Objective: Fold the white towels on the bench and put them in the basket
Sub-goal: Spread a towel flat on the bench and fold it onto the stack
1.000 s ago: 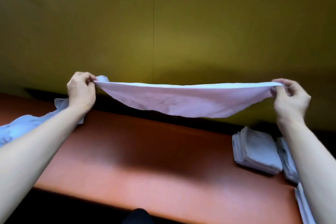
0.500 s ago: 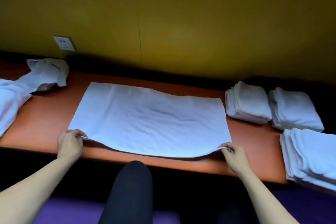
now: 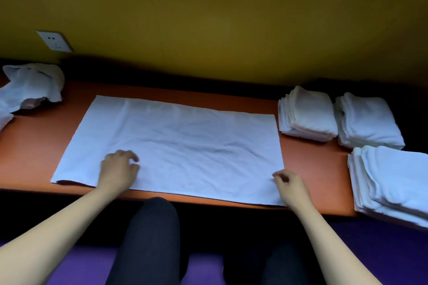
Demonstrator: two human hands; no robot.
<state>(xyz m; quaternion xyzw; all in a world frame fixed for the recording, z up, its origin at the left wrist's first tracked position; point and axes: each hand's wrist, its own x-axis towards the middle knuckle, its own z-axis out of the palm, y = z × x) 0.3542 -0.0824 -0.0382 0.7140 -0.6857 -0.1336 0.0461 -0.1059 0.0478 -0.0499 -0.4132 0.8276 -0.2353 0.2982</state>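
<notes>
Now towel (image 3: 185,143) flat on bench (image 3: 312,169), L hand (image 3: 119,170) on it, R hand (image 3: 290,186) at corner

Dim room, light falls from above onto the middle; yellow wall (image 3: 231,18) brightest at center, fading dark toward left and right corners. Deep black shadow along far edge of the bench (image 3: 308,169) and under its near edge. Wide-angle bending at edges. Soft overall, left hand (image 3: 119,169) fingers slightly motion-blurred.
</notes>
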